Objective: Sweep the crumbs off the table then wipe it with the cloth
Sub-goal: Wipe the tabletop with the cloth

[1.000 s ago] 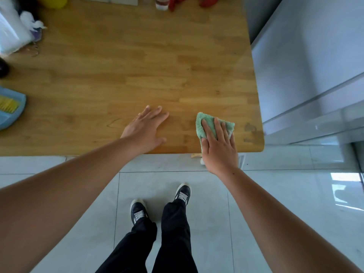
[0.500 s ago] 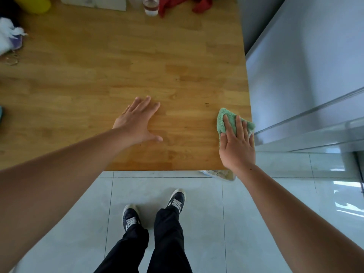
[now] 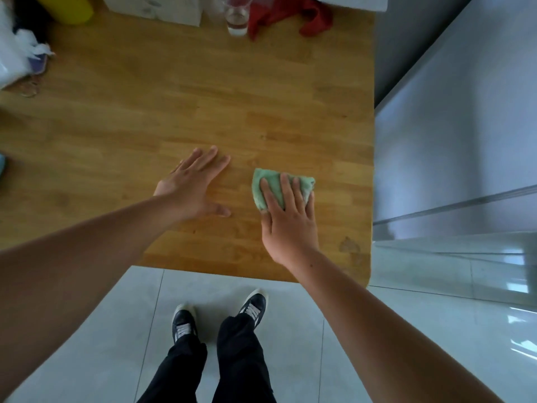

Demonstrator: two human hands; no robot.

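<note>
one table (image 3: pixel 203 97), one cloth (image 3: pixel 273 181) (green), one glass (image 3: pixel 236 17)

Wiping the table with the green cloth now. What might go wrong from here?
The glass stands at the far end of the table; a long stroke of the cloth under the right hand might tip it. The stain near the front right corner lies to the right of the cloth and may get missed. The left hand lies flat on the wood, so that patch could go unwiped.
</note>
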